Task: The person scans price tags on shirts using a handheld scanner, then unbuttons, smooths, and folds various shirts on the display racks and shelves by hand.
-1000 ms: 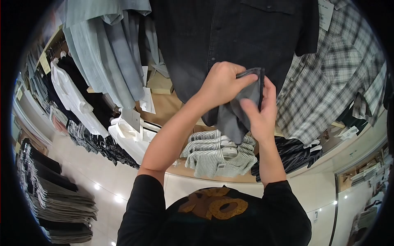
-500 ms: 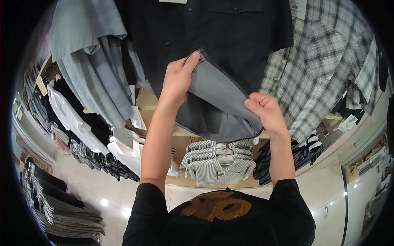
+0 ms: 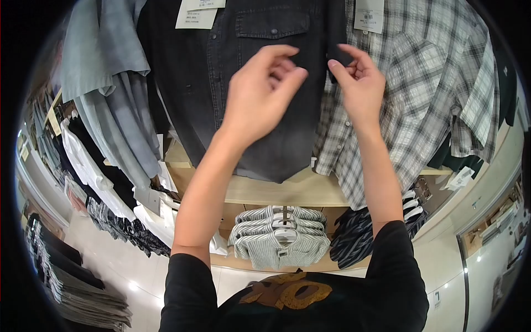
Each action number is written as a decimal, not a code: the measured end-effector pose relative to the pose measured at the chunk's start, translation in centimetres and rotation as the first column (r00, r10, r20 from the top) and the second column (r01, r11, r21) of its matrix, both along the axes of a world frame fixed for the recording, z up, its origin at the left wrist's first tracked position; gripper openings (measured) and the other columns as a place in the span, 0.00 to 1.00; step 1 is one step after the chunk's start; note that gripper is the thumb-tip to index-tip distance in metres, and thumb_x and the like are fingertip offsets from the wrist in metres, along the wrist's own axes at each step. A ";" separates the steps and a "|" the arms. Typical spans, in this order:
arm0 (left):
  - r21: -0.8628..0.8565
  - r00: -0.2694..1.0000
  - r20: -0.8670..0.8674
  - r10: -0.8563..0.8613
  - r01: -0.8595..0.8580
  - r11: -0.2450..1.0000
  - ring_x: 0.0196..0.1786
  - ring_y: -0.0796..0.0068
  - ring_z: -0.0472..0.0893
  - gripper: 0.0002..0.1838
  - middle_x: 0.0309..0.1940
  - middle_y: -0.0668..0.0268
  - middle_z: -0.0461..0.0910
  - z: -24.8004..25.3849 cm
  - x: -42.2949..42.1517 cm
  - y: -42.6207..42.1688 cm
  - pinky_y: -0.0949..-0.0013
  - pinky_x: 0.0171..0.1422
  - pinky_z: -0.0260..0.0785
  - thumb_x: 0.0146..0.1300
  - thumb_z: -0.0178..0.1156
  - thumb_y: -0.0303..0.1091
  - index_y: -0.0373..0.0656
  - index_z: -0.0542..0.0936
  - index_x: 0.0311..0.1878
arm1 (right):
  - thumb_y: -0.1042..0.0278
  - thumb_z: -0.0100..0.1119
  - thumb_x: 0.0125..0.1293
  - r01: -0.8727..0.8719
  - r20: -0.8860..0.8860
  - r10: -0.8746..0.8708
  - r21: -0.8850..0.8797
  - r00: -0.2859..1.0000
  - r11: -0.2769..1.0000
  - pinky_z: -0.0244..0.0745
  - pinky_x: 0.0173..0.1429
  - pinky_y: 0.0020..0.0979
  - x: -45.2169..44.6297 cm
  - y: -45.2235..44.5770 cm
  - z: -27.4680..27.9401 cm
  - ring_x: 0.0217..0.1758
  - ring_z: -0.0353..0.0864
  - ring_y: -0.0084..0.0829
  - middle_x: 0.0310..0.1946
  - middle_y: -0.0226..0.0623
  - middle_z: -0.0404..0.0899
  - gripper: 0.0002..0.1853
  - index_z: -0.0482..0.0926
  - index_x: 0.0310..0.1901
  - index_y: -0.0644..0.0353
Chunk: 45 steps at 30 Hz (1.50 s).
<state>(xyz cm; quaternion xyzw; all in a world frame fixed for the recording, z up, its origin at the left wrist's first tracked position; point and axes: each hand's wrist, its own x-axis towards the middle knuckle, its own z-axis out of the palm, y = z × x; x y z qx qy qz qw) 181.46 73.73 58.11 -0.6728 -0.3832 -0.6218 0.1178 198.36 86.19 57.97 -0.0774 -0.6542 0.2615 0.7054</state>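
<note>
A black button-up shirt (image 3: 260, 127) with a flap chest pocket hangs straight ahead, fading to grey near its hem. My left hand (image 3: 263, 91) is in front of its chest, below the pocket; thumb and fingers are curved but apart, with nothing between them. At the shirt's right side, my right hand (image 3: 362, 86) has the dark sleeve (image 3: 336, 41) between thumb and forefinger, its other fingers curled. Paper tags (image 3: 197, 15) hang over the shirt's upper part. Just behind my right hand is a grey-and-white plaid shirt (image 3: 417, 72).
Light blue shirts (image 3: 110, 105) hang at left, white garments (image 3: 91, 160) beyond them. A wooden shelf (image 3: 287, 191) runs beneath the black shirt, above striped tops (image 3: 282, 243) and dark striped garments (image 3: 354, 238). Folded or hanging trousers (image 3: 83, 293) are at lower left.
Both hands have let go of the turned-up hem and moved upward. The hem has dropped, its grey inside hidden. My right hand is now at the sleeve, and the view has shifted slightly.
</note>
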 end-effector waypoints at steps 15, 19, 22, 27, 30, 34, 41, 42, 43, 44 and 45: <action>0.249 0.979 -0.195 -0.056 0.105 0.963 0.36 0.68 0.82 0.09 0.35 0.60 0.83 3.1 1.8 3.5 0.71 0.43 0.73 0.69 0.67 0.24 0.32 0.86 0.49 | 0.76 0.67 0.68 0.237 0.049 -0.267 0.326 0.963 0.915 0.79 0.61 0.32 3.1 -4.2 3.7 0.53 0.85 0.29 0.50 0.36 0.88 0.13 0.90 0.53 0.57; 0.224 0.937 -0.348 0.029 0.053 0.973 0.35 0.69 0.80 0.06 0.32 0.60 0.81 4.3 -0.1 2.9 0.72 0.44 0.72 0.71 0.66 0.23 0.30 0.85 0.46 | 0.72 0.71 0.66 0.382 -0.002 -0.470 0.585 0.883 0.715 0.77 0.65 0.36 4.1 -2.6 6.1 0.60 0.82 0.35 0.55 0.35 0.85 0.11 0.91 0.49 0.56; 0.292 0.929 -0.367 0.043 0.071 0.954 0.36 0.60 0.84 0.08 0.35 0.57 0.84 5.2 -1.7 3.0 0.66 0.42 0.75 0.68 0.69 0.24 0.31 0.86 0.47 | 0.68 0.68 0.74 0.316 0.007 -0.535 0.800 0.845 0.510 0.74 0.56 0.27 5.3 -2.9 9.0 0.52 0.79 0.23 0.49 0.29 0.84 0.07 0.89 0.46 0.61; -0.017 0.882 0.202 -0.427 0.439 0.898 0.44 0.80 0.83 0.09 0.43 0.69 0.87 6.0 -2.9 1.7 0.75 0.51 0.73 0.77 0.64 0.28 0.35 0.87 0.53 | 0.59 0.63 0.79 0.103 0.394 -0.306 0.458 0.867 0.883 0.54 0.30 0.24 5.4 -2.6 10.5 0.25 0.61 0.11 0.21 0.18 0.70 0.12 0.86 0.43 0.59; -0.023 0.611 0.342 -0.714 0.765 0.644 0.48 0.83 0.85 0.10 0.47 0.69 0.88 6.3 -2.7 2.6 0.77 0.52 0.75 0.79 0.63 0.32 0.38 0.85 0.57 | 0.59 0.64 0.78 0.051 0.544 -0.291 0.412 0.787 0.910 0.63 0.35 0.24 5.0 -2.3 10.8 0.30 0.69 0.12 0.27 0.20 0.77 0.12 0.85 0.45 0.60; 0.018 0.723 0.295 -0.625 0.650 0.760 0.41 0.87 0.83 0.11 0.41 0.71 0.88 5.9 -0.6 3.1 0.79 0.47 0.73 0.77 0.66 0.36 0.37 0.87 0.51 | 0.62 0.68 0.75 -0.207 0.558 -0.034 0.362 0.829 0.909 0.72 0.47 0.24 3.7 -4.4 9.2 0.43 0.77 0.16 0.38 0.24 0.83 0.12 0.85 0.49 0.64; 0.216 0.979 -0.166 0.117 -0.079 0.973 0.26 0.82 0.76 0.14 0.22 0.66 0.78 4.5 -0.7 3.8 0.70 0.33 0.69 0.75 0.67 0.36 0.35 0.84 0.35 | 0.66 0.70 0.71 0.014 0.512 -0.288 0.474 0.809 0.880 0.69 0.34 0.25 4.1 -2.9 8.2 0.28 0.75 0.16 0.24 0.29 0.81 0.09 0.89 0.41 0.64; 0.412 0.952 -0.199 0.231 -0.133 0.901 0.28 0.75 0.79 0.11 0.25 0.64 0.80 4.3 -1.0 4.3 0.67 0.36 0.72 0.74 0.67 0.33 0.36 0.85 0.36 | 0.66 0.70 0.72 0.117 0.457 -0.390 0.518 0.800 0.847 0.68 0.33 0.25 4.5 -2.5 8.2 0.28 0.75 0.16 0.24 0.30 0.81 0.09 0.89 0.41 0.64; 0.591 0.914 -0.209 0.347 -0.165 0.790 0.30 0.67 0.83 0.07 0.27 0.61 0.82 4.0 -1.4 4.7 0.63 0.38 0.75 0.72 0.66 0.30 0.37 0.86 0.38 | 0.66 0.70 0.72 0.220 0.397 -0.487 0.554 0.778 0.803 0.67 0.33 0.25 4.9 -2.1 8.1 0.27 0.74 0.16 0.24 0.30 0.81 0.09 0.89 0.41 0.64; 0.650 0.915 -0.170 0.366 -0.174 0.740 0.37 0.56 0.86 0.02 0.33 0.61 0.86 3.8 -2.4 4.9 0.60 0.42 0.78 0.67 0.67 0.26 0.40 0.87 0.41 | 0.63 0.70 0.73 0.248 0.382 -0.488 0.528 0.784 0.812 0.64 0.31 0.26 5.2 -2.0 8.1 0.25 0.71 0.17 0.22 0.31 0.79 0.12 0.89 0.39 0.64; 0.661 0.880 -0.210 0.425 -0.192 0.725 0.48 0.57 0.86 0.14 0.46 0.61 0.87 3.6 -4.1 4.6 0.59 0.53 0.77 0.60 0.69 0.23 0.44 0.87 0.50 | 0.63 0.70 0.73 0.241 0.389 -0.484 0.528 0.784 0.815 0.64 0.31 0.26 5.6 -2.0 8.3 0.25 0.71 0.17 0.22 0.31 0.79 0.12 0.89 0.39 0.64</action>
